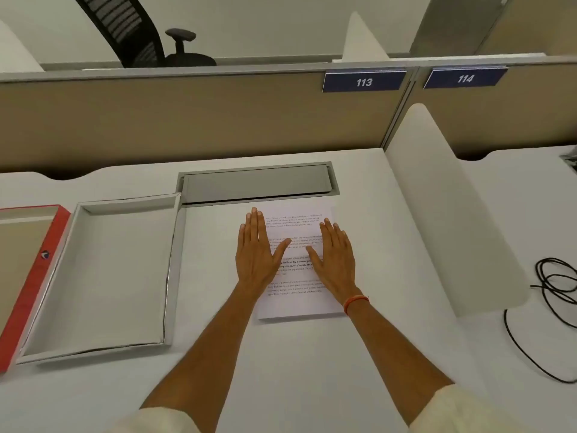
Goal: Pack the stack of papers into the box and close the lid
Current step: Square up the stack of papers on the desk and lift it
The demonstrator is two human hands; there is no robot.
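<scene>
A white desk [312, 370] fronts a tan partition [187, 120] carrying number plates 113 [364, 81] and 114 [465, 78]. At left lies the open box [103, 276], its red lid [31, 282] touching its left side. Right of the box, apart from it, the stack of papers [296, 295] lies flat under both palms: left hand [257, 251] and right hand [335, 257] spread, fingers extended, gripping nothing. An orange band [355, 303] circles the right wrist.

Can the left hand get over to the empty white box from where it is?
Probably yes. The left hand lies flat on the papers, and only bare desk lies between it and the open box.
</scene>
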